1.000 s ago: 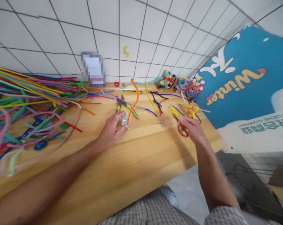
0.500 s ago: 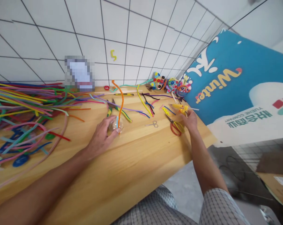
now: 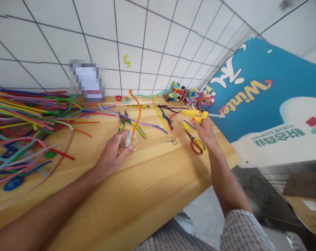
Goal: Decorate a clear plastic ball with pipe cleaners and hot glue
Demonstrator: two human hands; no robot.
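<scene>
My left hand (image 3: pixel 113 150) is closed round a clear round ball (image 3: pixel 125 141) on the wooden table. A light blue strip and an orange pipe cleaner (image 3: pixel 139 113) lie along the ball; the orange one curves upward from it. On the right, my right hand (image 3: pixel 205 132) grips a yellow glue gun (image 3: pixel 196 114), its nozzle toward the left and a pale stick out of its back. Below the gun lie red and yellow scissors (image 3: pixel 197 144). Small metal scissors (image 3: pixel 171 140) rest between my hands, and green-handled pliers (image 3: pixel 132 124) lie just beyond the ball.
A large heap of coloured pipe cleaners (image 3: pixel 22 115) covers the table's left side. Decorated balls (image 3: pixel 178 92) stand against the tiled wall at the back right. A blue printed board (image 3: pixel 273 90) leans at the right edge, and a yellow cutter (image 3: pixel 138 106) lies at the back.
My right hand has lifted the glue gun and moved it left, uncovering more of the red and yellow scissors. My left hand stays on the ball.
</scene>
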